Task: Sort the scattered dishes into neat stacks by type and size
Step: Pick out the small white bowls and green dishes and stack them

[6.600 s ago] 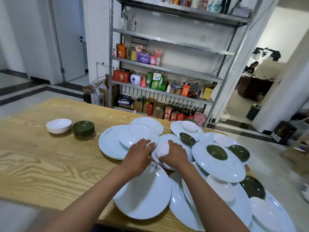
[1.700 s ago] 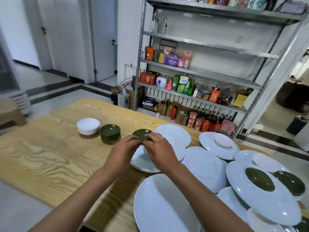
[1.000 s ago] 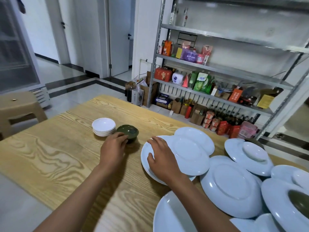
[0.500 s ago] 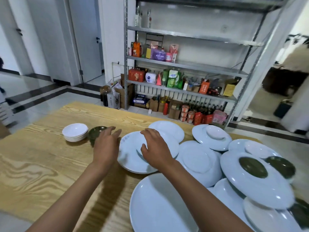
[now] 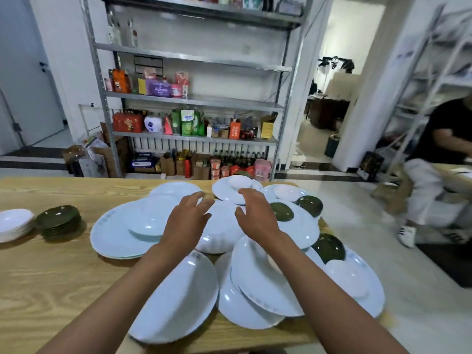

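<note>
A: From the head view, what worries you here?

B: The pile at lower right of the frame. The white plates [image 5: 258, 282] overlap crookedly, some past the edge of the surface [image 5: 51, 277], and green saucers [image 5: 281, 212] sit loose on top of them. Pull one plate out from underneath and I'd guess a saucer slides off, or the overhanging plates tip to the floor.

A: And the hands?

B: Both are released, fingers spread and holding nothing. The left hand [image 5: 187, 217] hovers over the middle of the spread; the right hand [image 5: 255, 213] is beside it, fingertips near a small white dish [image 5: 240, 182] resting on a plate at upper centre, one green saucer just right of it.

A: Anything sorted already?

B: At far left, a green saucer stack [image 5: 57, 221] stands beside a white bowl stack [image 5: 14, 224], well apart from both hands.
</note>
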Available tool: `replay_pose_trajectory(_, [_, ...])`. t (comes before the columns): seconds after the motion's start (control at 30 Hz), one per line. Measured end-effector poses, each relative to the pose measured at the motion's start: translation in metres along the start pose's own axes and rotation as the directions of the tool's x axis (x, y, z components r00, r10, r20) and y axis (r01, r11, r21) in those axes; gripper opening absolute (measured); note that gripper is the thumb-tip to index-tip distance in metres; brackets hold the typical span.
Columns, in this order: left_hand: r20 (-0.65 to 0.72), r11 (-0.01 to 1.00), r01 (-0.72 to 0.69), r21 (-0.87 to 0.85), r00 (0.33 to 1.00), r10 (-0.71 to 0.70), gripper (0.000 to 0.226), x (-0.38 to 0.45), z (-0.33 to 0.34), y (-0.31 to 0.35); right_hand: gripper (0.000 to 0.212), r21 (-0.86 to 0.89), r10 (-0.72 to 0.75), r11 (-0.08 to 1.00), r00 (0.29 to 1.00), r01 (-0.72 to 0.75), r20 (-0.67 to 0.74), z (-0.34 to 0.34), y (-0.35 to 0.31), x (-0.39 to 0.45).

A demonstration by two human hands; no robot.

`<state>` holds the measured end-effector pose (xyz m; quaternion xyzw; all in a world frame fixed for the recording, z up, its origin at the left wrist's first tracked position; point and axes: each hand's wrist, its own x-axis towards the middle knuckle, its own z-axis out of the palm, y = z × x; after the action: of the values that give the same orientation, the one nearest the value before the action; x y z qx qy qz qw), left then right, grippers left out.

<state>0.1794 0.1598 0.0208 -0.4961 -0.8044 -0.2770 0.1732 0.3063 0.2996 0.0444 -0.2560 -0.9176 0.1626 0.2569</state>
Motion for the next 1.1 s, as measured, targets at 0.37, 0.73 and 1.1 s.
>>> replay_pose_trajectory(0.37, [0.156, 0.934, -0.202, -0.294, 0.954, 0.256, 0.035, -0.026, 0.039, 0.106, 0.039, 0.065, 0.291, 0.955, 0.957, -0.29, -0.015, -0.043, 0.089, -0.091])
replay_pose_trajectory(0.73, [0.192, 0.901, -0.052, -0.431, 0.97, 0.148, 0.032, -0.072, 0.057, 0.133, 0.03, 0.013, 0.276, 0.96, 0.954, -0.279, 0.113, -0.043, 0.083, -0.16])
replay_pose_trajectory(1.1, [0.175, 0.886, -0.025, -0.463, 0.977, 0.12, 0.027, -0.075, 0.046, 0.122, 0.02, -0.081, 0.318, 0.946, 0.948, -0.315, 0.031, -0.035, 0.078, -0.163])
